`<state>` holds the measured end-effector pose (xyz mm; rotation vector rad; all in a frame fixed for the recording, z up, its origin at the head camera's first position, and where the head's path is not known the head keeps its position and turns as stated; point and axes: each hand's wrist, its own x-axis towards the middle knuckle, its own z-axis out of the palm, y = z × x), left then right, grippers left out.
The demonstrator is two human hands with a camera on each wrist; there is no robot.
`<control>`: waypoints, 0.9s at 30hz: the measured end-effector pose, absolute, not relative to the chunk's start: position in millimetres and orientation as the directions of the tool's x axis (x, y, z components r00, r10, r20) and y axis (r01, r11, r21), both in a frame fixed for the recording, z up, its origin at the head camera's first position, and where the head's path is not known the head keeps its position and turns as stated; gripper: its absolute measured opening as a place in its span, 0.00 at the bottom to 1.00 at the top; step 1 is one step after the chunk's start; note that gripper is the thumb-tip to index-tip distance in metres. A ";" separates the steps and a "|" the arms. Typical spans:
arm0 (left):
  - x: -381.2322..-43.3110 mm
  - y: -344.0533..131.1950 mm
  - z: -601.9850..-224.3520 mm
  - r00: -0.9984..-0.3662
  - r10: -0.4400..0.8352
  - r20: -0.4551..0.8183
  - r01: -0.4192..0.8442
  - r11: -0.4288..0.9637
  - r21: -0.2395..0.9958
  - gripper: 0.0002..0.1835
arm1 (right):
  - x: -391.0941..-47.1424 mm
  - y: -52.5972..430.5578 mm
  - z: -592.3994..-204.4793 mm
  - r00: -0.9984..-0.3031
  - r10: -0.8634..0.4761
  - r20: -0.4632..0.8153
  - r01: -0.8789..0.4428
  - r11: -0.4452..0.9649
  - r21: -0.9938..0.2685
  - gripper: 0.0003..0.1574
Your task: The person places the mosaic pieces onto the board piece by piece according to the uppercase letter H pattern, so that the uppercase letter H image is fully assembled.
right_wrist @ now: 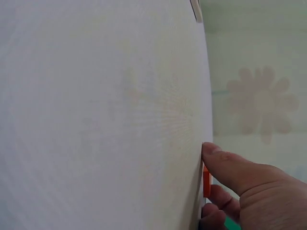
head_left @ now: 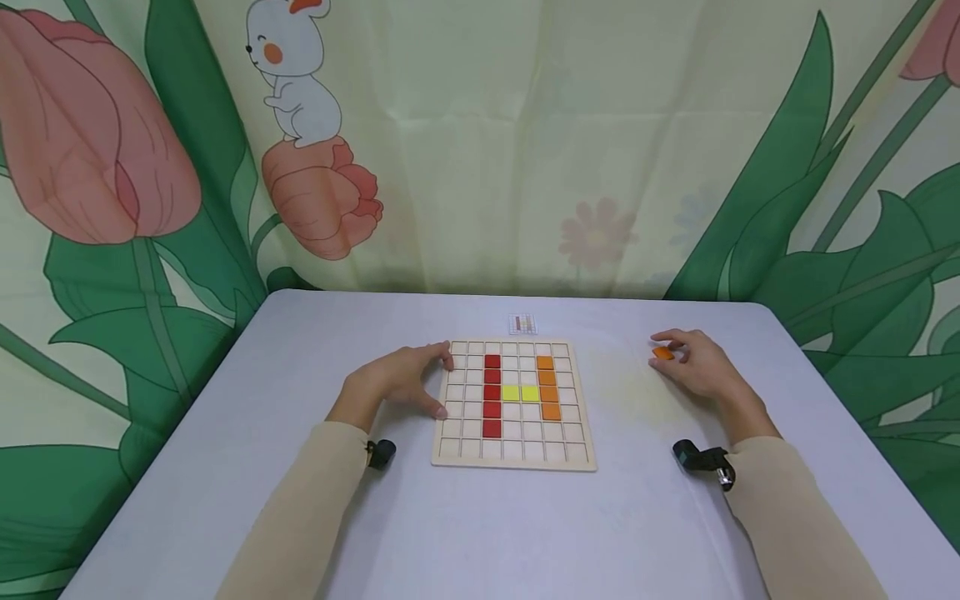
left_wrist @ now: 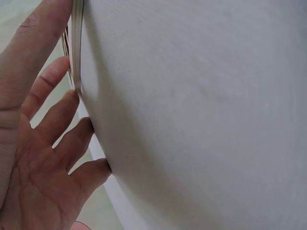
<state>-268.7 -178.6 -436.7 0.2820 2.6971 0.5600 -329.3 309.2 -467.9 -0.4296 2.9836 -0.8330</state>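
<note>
A light wooden board with a square grid lies on the table. On it stand a column of several red tiles, two yellow tiles side by side and a column of several orange tiles. My left hand touches the board's left edge, thumb and fingers spread apart along it; in the left wrist view the fingertips come right up to the edge. Off to the right of the board, my right hand pinches an orange tile close over the table. The right wrist view shows this tile edge-on behind the thumb.
Behind the board lies a small printed card with a coloured grid pattern. A white cloth covers the table. A patterned curtain hangs along the table's back edge.
</note>
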 end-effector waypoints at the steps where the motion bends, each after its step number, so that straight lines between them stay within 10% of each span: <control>1: -268.7 -178.5 -437.2 -0.910 0.270 -0.315 0.121 0.899 0.421 0.38 | -328.9 309.0 -468.2 -0.962 -0.267 0.055 -0.258 0.824 -0.505 0.31; 27: -271.1 -178.9 -434.8 -0.904 0.279 -0.322 0.132 0.902 0.412 0.37 | -303.1 285.1 -460.0 -0.922 -0.384 0.056 -0.341 0.731 -0.591 0.25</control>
